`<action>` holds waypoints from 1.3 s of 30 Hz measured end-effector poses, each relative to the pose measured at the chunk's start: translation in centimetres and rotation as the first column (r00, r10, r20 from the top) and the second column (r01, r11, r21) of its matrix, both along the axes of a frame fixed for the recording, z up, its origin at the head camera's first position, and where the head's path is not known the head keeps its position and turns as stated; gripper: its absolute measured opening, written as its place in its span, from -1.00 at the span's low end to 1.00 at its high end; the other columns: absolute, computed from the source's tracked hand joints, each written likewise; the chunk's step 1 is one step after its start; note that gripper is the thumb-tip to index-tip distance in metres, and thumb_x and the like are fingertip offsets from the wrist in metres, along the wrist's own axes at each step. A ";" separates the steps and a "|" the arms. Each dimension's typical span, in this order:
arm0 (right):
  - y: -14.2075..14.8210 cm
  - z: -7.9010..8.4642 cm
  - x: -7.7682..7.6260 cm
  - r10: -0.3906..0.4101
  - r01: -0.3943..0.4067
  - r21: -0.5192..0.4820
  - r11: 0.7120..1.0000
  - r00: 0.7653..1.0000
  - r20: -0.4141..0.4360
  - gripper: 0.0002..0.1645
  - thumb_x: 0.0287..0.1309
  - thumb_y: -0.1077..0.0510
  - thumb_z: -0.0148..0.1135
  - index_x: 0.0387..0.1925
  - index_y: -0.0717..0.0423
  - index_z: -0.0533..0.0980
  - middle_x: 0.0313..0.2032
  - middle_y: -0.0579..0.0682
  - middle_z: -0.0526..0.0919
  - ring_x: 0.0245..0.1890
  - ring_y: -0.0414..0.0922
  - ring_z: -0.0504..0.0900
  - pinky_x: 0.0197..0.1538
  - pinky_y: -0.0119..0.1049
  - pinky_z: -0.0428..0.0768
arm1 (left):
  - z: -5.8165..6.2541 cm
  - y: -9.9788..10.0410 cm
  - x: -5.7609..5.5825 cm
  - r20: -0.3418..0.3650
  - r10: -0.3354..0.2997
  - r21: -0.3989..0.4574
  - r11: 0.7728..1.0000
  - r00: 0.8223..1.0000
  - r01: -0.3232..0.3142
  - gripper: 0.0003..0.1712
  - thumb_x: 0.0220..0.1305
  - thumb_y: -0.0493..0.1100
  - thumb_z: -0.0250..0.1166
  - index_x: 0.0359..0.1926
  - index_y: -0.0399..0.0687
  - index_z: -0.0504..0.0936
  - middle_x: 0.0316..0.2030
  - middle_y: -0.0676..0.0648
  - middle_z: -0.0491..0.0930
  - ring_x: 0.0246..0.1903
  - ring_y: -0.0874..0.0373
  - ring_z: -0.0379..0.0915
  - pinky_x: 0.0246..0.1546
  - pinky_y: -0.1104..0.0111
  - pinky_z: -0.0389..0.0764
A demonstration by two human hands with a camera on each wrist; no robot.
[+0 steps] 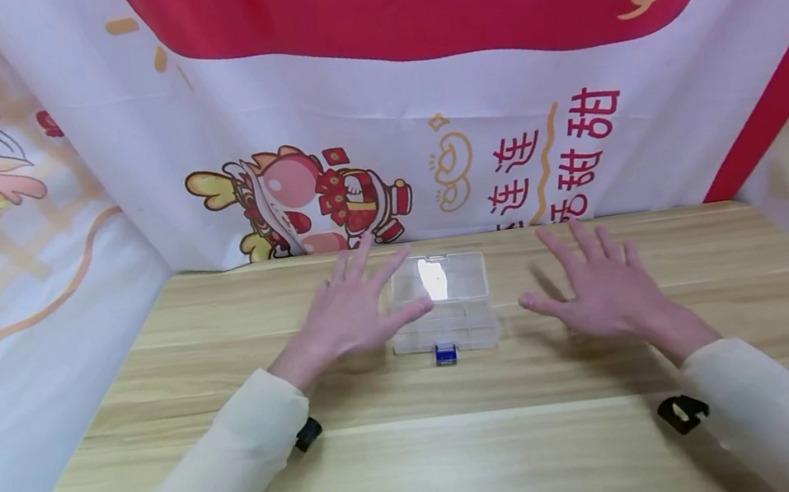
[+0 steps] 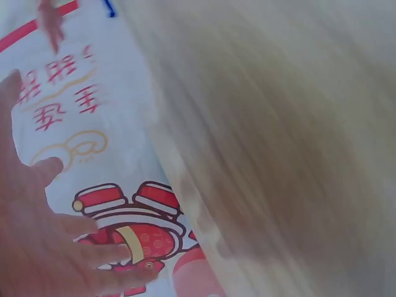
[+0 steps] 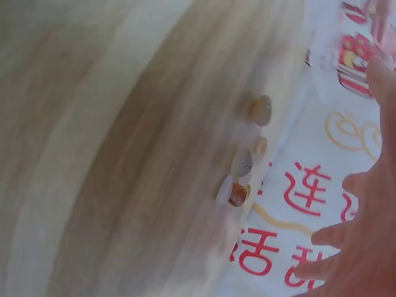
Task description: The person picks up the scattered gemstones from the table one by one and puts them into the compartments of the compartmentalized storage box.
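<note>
A clear plastic box (image 1: 459, 316) with a blue latch (image 1: 445, 354) at its front sits on the table between the two hands. My left hand (image 1: 345, 312) is spread beside the box's left side, its thumb overlapping the box in the head view. To the right of the box, my right hand (image 1: 605, 297) hovers over the table with fingers fanned out. Neither hand holds anything. Several small polished stones lie near the right hand in the right wrist view, among them a grey one (image 3: 242, 162), a reddish-brown one (image 3: 237, 195) and a whitish elongated one (image 3: 224, 189). The right hand mostly hides them in the head view.
The wood-grain table (image 1: 422, 458) ends at a white printed cloth (image 1: 345, 94) hanging along its back. Another printed cloth (image 1: 13, 246) hangs on the left side. Black wrist pieces (image 1: 683, 413) stick out under both light sleeves.
</note>
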State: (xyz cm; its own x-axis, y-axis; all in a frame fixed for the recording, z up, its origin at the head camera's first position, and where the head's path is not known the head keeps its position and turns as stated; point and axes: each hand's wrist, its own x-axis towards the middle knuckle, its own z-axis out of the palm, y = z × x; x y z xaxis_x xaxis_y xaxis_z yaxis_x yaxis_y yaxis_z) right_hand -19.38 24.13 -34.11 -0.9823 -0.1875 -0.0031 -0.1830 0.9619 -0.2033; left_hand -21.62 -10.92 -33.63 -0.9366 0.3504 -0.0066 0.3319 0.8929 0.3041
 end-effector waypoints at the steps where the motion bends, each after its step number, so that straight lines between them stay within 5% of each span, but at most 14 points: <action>1: 0.3 0.1 0.0 0.002 -0.002 -0.026 1.000 1.000 -0.008 0.25 0.31 -0.72 -0.13 0.73 -0.27 -0.30 0.69 0.34 -0.30 0.62 0.57 -0.24 0.50 0.65 -0.28 | 0.1 -0.1 0.0 0.023 -0.001 0.038 0.999 1.000 0.000 0.01 0.24 0.78 -0.05 0.60 0.89 -0.24 0.74 0.02 -0.46 0.68 -0.40 -0.29 0.47 -0.53 0.03; 4: 1.2 0.2 0.0 0.005 -0.009 -0.149 0.989 1.000 -0.024 0.12 0.44 -0.59 -0.09 0.74 -0.23 -0.20 0.69 0.34 -0.14 0.63 0.52 -0.11 0.52 0.63 -0.13 | 0.2 -0.5 0.1 0.102 -0.020 0.174 0.985 0.995 0.002 0.00 0.32 0.64 0.13 0.60 0.86 -0.19 0.74 -0.04 -0.24 0.67 -0.35 -0.13 0.50 -0.46 0.10; 8: 2.3 0.0 0.0 -0.003 0.002 -0.320 0.947 1.000 -0.003 0.01 0.53 -0.44 -0.02 0.72 -0.06 -0.04 0.67 0.31 0.03 0.63 0.45 0.01 0.52 0.59 0.01 | 0.0 -1.0 0.3 0.278 -0.013 0.361 0.928 0.960 -0.092 -0.02 0.37 0.40 0.34 0.63 0.74 -0.02 0.66 -0.11 0.16 0.59 -0.22 0.19 0.48 -0.32 0.33; 11: 2.9 -0.4 0.0 -0.027 0.037 -0.386 0.922 0.999 0.030 -0.01 0.54 -0.42 -0.01 0.70 0.02 0.03 0.64 0.32 0.11 0.60 0.44 0.09 0.51 0.55 0.10 | -0.4 -1.4 0.4 0.430 0.007 0.457 0.860 0.903 -0.224 -0.03 0.36 0.28 0.43 0.64 0.58 0.12 0.45 -0.16 0.46 0.26 -0.13 0.57 0.20 -0.04 0.67; 15: 3.6 -0.9 -0.2 -0.071 0.109 -0.457 0.883 0.993 0.099 -0.02 0.52 -0.43 0.03 0.67 0.03 0.12 0.55 0.37 0.27 0.51 0.42 0.28 0.44 0.49 0.30 | -1.0 -1.8 0.2 0.562 -0.007 0.528 0.773 0.827 -0.352 -0.05 0.31 0.15 0.52 0.62 0.42 0.27 0.08 -0.15 0.66 -0.26 0.03 0.64 -0.27 0.31 0.69; 20: 4.1 -1.5 -0.6 -0.093 0.206 -0.552 0.808 0.970 0.226 -0.10 0.50 -0.34 0.15 0.59 0.09 0.26 0.46 0.33 0.41 0.45 0.30 0.38 0.42 0.34 0.42 | -1.8 -2.6 0.0 0.625 -0.025 0.568 0.700 0.780 -0.433 -0.08 0.23 0.03 0.59 0.56 0.40 0.38 -0.18 -0.08 0.74 -0.49 0.15 0.49 -0.44 0.42 0.53; 24: 4.2 -2.0 -0.8 -0.102 0.268 -0.580 0.769 0.948 0.302 -0.22 0.49 -0.24 0.24 0.52 0.08 0.38 0.41 0.28 0.47 0.40 0.20 0.40 0.33 0.11 0.46 | -2.6 -3.1 0.0 0.639 -0.072 0.621 0.636 0.766 -0.458 -0.13 0.26 -0.09 0.58 0.53 0.36 0.43 -0.04 -0.09 0.72 -0.44 0.17 0.53 -0.41 0.44 0.55; 27: 4.1 -2.3 -0.9 -0.098 0.270 -0.583 0.766 0.946 0.310 -0.31 0.46 -0.15 0.32 0.46 0.07 0.47 0.32 0.26 0.57 0.29 0.10 0.48 0.21 -0.14 0.45 | -3.0 -3.4 0.0 0.643 -0.102 0.649 0.600 0.759 -0.468 -0.17 0.28 -0.15 0.56 0.51 0.32 0.46 0.09 -0.12 0.67 -0.34 0.16 0.60 -0.33 0.44 0.62; 29: 4.0 -2.4 -1.1 -0.092 0.272 -0.586 0.763 0.944 0.317 -0.36 0.42 -0.10 0.37 0.41 0.06 0.52 0.26 0.22 0.62 0.24 0.04 0.50 0.19 -0.22 0.40 | -3.1 -3.6 0.1 0.647 -0.112 0.655 0.589 0.754 -0.474 -0.19 0.28 -0.18 0.55 0.50 0.30 0.48 0.12 -0.14 0.66 -0.28 0.14 0.63 -0.27 0.43 0.65; 39: 4.1 -2.9 -1.5 -0.085 0.298 -0.558 0.775 0.923 0.374 -0.42 0.26 -0.08 0.52 0.26 0.01 0.65 0.12 0.11 0.63 0.10 0.02 0.48 0.09 -0.19 0.38 | -3.6 -3.3 -0.7 0.646 -0.147 0.656 0.609 0.749 -0.447 -0.22 0.28 -0.24 0.53 0.47 0.29 0.53 0.07 -0.12 0.66 -0.30 0.13 0.65 -0.29 0.39 0.71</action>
